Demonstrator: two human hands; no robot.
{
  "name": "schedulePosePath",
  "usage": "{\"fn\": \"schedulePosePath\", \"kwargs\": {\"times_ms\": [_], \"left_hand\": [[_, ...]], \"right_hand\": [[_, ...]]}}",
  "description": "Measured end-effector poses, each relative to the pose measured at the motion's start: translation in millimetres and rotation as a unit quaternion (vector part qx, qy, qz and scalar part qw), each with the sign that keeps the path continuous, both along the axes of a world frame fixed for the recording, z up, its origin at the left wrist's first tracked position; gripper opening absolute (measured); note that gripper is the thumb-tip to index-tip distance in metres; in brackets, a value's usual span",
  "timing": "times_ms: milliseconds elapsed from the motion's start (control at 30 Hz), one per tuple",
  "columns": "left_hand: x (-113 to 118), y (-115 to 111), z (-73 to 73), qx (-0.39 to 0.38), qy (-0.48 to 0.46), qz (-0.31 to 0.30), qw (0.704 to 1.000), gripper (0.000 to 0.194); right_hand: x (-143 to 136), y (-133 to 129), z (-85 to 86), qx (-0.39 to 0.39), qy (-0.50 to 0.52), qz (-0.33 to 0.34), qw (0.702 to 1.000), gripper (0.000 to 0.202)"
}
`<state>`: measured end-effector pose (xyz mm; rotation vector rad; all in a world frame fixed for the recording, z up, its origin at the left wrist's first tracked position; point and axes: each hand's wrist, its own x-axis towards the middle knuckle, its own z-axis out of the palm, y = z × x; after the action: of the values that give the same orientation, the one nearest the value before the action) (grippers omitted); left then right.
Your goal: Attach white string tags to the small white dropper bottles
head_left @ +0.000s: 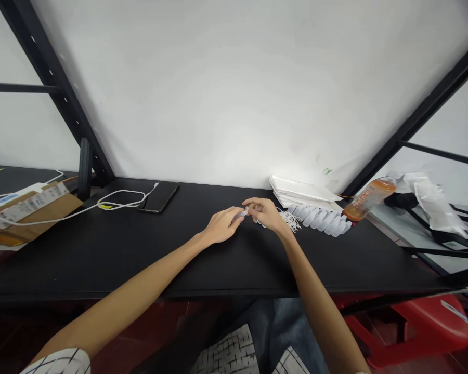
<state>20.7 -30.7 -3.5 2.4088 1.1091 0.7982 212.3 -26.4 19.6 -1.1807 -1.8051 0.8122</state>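
Note:
Over the middle of the black table (171, 259), my left hand (223, 224) is closed around a small whitish piece (241, 213), whose exact kind is too small to make out. My right hand (265, 213) meets it from the other side, thumb and fingers pinched at the piece's end. Just right of that hand lies a bunch of white strings (291, 220), partly hidden behind the wrist. Beyond the strings, a row of overlapping pale, translucent pieces (323, 220) stretches to the right.
Behind the row lies a stack of white sheets (304, 193), with an orange bottle (369, 199) to its right. A black phone (158, 197) with a white cable (120, 203) lies left. Farther left is a cardboard box (35, 213). A red stool (432, 322) stands below right.

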Motion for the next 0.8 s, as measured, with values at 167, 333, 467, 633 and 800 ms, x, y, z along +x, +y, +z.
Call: {"fn": "schedulePosePath", "kwargs": {"times_ms": [167, 333, 467, 633, 800], "left_hand": [[-1, 3, -3.8, 0.012, 0.002, 0.002, 1.0, 0.036], [-1, 4, -3.4, 0.011, 0.011, 0.003, 1.0, 0.037], [-1, 3, -1.2, 0.008, 0.018, 0.009, 1.0, 0.038], [-1, 4, -1.0, 0.015, 0.028, 0.004, 0.999, 0.037], [-1, 9, -7.5, 0.015, 0.007, 0.006, 1.0, 0.039]], "right_hand": [[0, -7, -6.1, -0.002, 0.027, -0.02, 0.999, 0.015], [4, -10, -4.1, 0.015, 0.016, -0.036, 0.999, 0.018], [5, -10, -3.8, 0.014, 0.026, -0.042, 0.999, 0.022], [1, -13, -4.7, -0.017, 0.026, -0.011, 0.999, 0.024], [-2, -14, -4.5, -0.044, 0.03, 0.001, 0.999, 0.027]]}}
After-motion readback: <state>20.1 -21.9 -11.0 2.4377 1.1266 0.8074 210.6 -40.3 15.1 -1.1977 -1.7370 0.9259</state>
